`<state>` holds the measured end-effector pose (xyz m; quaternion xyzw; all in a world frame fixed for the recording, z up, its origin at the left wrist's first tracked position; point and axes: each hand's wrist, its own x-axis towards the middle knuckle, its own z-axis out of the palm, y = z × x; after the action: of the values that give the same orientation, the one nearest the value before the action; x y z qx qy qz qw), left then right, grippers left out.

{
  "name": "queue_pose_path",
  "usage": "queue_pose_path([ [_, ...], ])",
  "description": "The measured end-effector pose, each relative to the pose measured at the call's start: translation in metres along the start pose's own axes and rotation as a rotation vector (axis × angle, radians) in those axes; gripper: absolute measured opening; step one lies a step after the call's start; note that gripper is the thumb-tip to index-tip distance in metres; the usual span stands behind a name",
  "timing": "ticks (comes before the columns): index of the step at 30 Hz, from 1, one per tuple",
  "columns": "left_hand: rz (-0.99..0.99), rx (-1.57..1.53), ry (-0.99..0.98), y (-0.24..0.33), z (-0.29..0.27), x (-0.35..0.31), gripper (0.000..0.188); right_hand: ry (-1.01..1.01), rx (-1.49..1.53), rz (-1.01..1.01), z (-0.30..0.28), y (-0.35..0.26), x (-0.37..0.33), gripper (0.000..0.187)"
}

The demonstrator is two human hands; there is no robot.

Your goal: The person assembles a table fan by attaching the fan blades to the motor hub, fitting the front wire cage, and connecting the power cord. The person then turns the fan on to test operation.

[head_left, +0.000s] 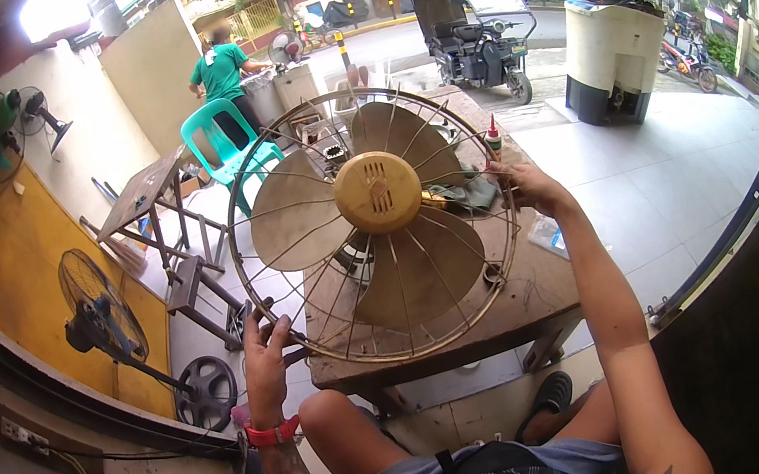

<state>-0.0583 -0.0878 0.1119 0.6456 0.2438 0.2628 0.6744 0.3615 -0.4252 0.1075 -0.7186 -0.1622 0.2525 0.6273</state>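
A round wire fan guard stands over the wooden table in front of me, with wide beige fan blades showing behind its wires. At its middle is a yellowish hub cover. My right hand grips the guard's rim at the right side, fingers curled round it. At the lower left of the rim, my left hand holds the wire edge between thumb and fingers. The fan's motor and base are mostly hidden behind the blades. A small bottle with a red tip stands beyond my right hand.
Under the fan is the worn wooden table, with a clear plastic packet at its right edge. A teal chair, a small wooden stand and a black stand fan are to the left. A person in green stands farther off.
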Motion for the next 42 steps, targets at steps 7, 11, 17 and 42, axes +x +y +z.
queue_pose_path([
  [7, -0.023, -0.072, -0.012, 0.005, 0.008, -0.005, 0.047, 0.062, -0.029, -0.050, 0.003, -0.011, -0.001, 0.042],
  [11, 0.009, -0.039, 0.002, 0.002, 0.009, -0.005, 0.044, 0.053, -0.100, -0.022, 0.002, -0.021, -0.005, 0.040],
  [17, 0.023, -0.112, 0.052, -0.009, 0.008, -0.003, 0.040, 0.069, -0.172, -0.046, -0.001, -0.028, -0.009, 0.043],
  [42, 0.044, -0.211, 0.050, -0.024, 0.045, -0.054, 0.057, 0.053, -0.163, -0.122, -0.004, -0.023, -0.007, 0.041],
])
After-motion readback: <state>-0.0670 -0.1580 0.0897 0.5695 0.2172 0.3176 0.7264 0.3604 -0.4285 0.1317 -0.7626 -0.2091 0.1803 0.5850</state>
